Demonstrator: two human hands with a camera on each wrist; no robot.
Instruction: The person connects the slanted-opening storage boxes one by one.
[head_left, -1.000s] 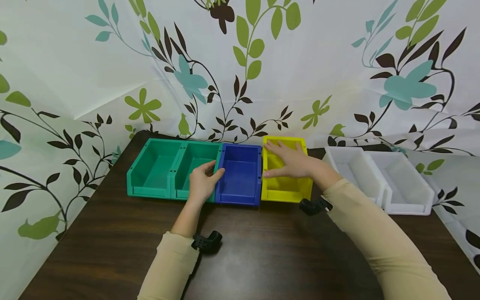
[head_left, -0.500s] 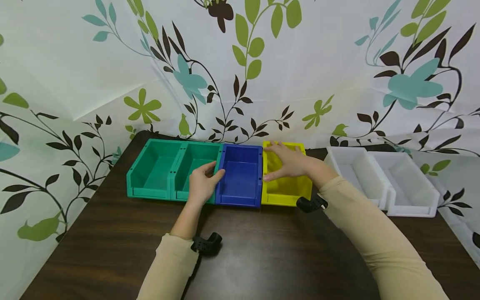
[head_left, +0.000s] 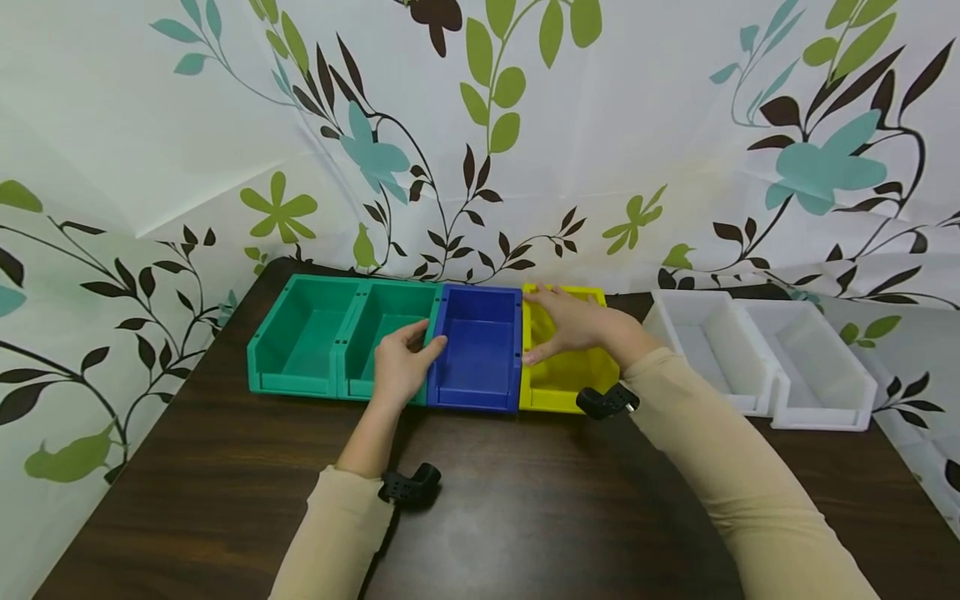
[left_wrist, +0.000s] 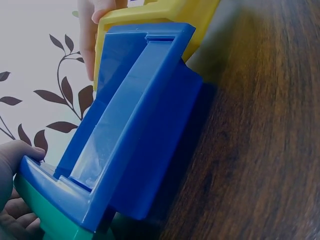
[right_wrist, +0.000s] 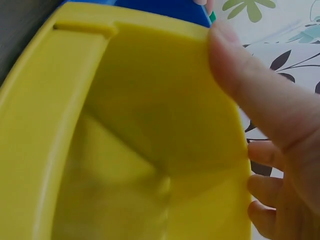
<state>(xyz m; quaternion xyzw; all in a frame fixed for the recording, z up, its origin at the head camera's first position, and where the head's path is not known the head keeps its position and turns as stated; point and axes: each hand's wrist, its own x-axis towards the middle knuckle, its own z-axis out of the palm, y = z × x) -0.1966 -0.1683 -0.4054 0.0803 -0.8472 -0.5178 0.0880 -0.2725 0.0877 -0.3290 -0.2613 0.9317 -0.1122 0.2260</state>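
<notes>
Two green bins (head_left: pixel 296 383), a blue bin (head_left: pixel 478 354) and a yellow bin (head_left: pixel 551 383) stand side by side in a row. With fingers inside the right-hand green bin and thumb on the blue side, my left hand (head_left: pixel 399 368) pinches their adjoining walls. My right hand (head_left: pixel 581 322) holds the yellow bin, thumb on its left rim and fingers reaching to the back rim. The right wrist view shows the thumb (right_wrist: pixel 240 70) on the yellow edge and fingertips (right_wrist: pixel 262 187) curled at its outer side. The bins hold nothing.
Two white bins (head_left: pixel 821 417) stand apart at the right of the dark wooden table (head_left: pixel 510 500). Behind the table's back edge hangs a leaf-patterned sheet (head_left: pixel 525 183). A dark strip of table separates the yellow and white bins.
The yellow bin has shifted slightly toward me, its front now about level with the blue bin's. My right hand moved with it. The left hand keeps its hold.
</notes>
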